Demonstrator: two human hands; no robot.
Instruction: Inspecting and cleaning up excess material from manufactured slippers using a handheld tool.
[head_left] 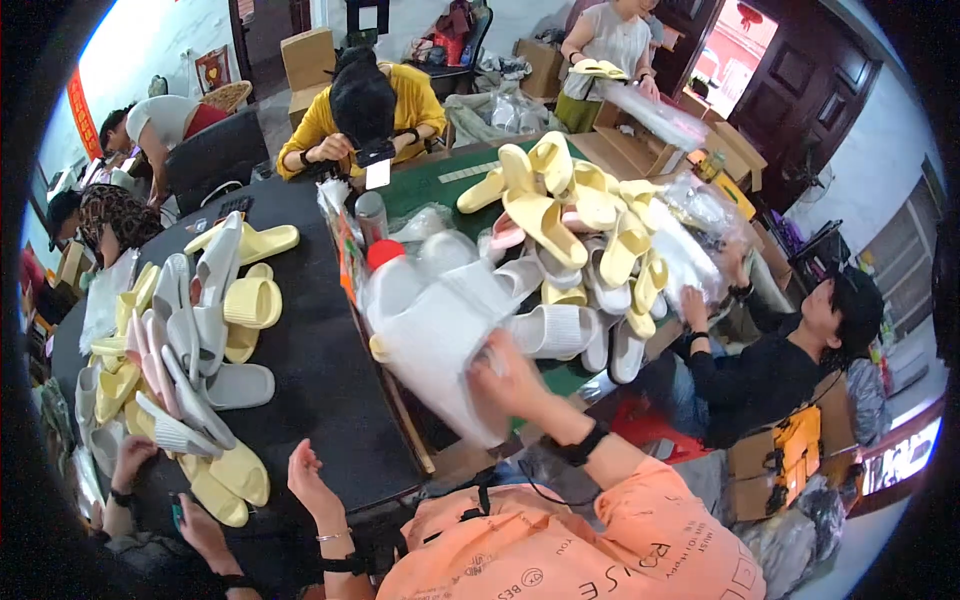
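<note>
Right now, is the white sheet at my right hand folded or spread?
Spread: the white sheet shows a broad face leftward from your right hand. Blur hides whether it is layered.

A flat white bag (pixel 438 325) slants — motion-blurred.

Black tabletop (pixel 325 345) and green tabletop (pixel 412 188), each with yellow, grey and pink slippers (pixel 240 386).

The white packaging (pixel 435 335) near the middle looks like thin, frosted plastic, blurred. Yellow slippers (pixel 545 228) beyond it appear smooth, matt and rubbery; the grey slipper (pixel 552 332) right of it has a ribbed strap. The left tabletop (pixel 325 375) is matt black, the clear bags (pixel 700 205) at far right glossy plastic, the far box (pixel 308 58) cardboard.
</note>
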